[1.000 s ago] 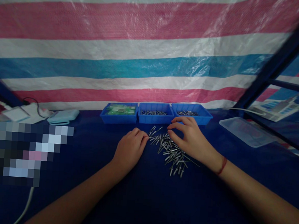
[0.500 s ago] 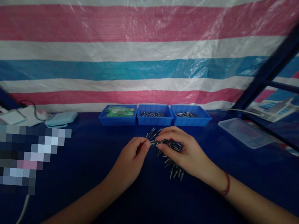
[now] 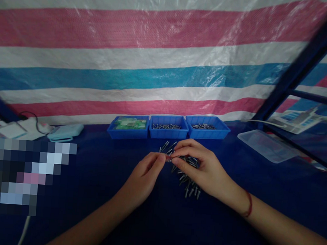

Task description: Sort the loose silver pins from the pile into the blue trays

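Observation:
A loose pile of blind rivets, slim metal pins with thicker heads, lies on the dark blue table. My left hand is closed in a pinch at the pile's left edge, with a small shiny bit of a rivet at its thumb and forefinger. Over the pile arches my right hand, its thumb and forefinger drawn together beside the left fingertips. What exactly sits between the right fingertips is too small to make out. The right palm and fingers cover part of the pile. A few rivets poke out beyond the fingers.
Behind the hands stand three blue bins: the left bin holds green packets, the middle bin and right bin hold metal rivets. A clear plastic lid lies right. A light blue case and cables lie left.
My left and right fingertips have come closer together at the pile's left edge. Fewer rivet pins show between them. The pile itself looks about the same.

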Available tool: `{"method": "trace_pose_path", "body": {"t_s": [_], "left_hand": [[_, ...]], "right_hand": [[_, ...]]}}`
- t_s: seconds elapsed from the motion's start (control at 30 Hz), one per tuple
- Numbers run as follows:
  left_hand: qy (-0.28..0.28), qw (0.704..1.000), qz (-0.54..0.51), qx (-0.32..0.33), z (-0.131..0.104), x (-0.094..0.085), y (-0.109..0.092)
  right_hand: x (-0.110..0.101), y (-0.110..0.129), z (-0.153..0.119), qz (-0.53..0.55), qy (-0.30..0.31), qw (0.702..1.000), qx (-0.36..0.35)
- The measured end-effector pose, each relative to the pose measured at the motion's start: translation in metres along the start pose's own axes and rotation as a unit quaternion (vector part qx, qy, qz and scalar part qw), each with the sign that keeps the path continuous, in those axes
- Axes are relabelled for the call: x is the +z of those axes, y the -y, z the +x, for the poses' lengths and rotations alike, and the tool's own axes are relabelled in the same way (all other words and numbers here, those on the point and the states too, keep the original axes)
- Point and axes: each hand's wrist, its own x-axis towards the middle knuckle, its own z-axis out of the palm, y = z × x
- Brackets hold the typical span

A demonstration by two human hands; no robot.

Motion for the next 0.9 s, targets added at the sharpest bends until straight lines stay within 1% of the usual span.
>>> {"method": "trace_pose_path", "body": {"t_s": [0.17, 0.23, 0.33, 0.53, 0.63, 0.73, 0.9], "left_hand": [[0.062, 0.998, 0.015, 0.01, -0.002, 0.0012, -0.0017], [0.068, 0.998, 0.01, 0.014, -0.0023, 0.0019, -0.0021], [0.063, 0.998, 0.013, 0.019, -0.0022, 0.0022, -0.0039], [0.037, 0.999, 0.007, 0.029, -0.003, 0.0008, -0.0048], [0.006, 0.999, 0.018, 0.04, -0.0041, 0.0003, -0.0024], [-0.033, 0.996, 0.049, 0.073, -0.0047, -0.0002, -0.0006], [-0.08, 0.978, 0.111, 0.155, -0.0072, -0.0014, -0.0026]], "right_hand": [[0.0009, 0.0025, -0.0011, 0.007, 0.004, 1.0, 0.001], [0.001, 0.0031, -0.0012, 0.006, -0.002, 1.0, 0.001], [0.0007, 0.0039, -0.0008, 0.005, -0.009, 1.0, 0.003], [0.0005, 0.0041, -0.0008, 0.0, -0.006, 1.0, 0.0], [0.0004, 0.003, -0.0008, -0.007, -0.003, 1.0, -0.002], [0.0007, 0.0003, -0.0008, -0.016, 0.0, 1.0, 0.0], [0.0052, -0.003, -0.0029, -0.01, 0.021, 1.0, 0.0]]}}
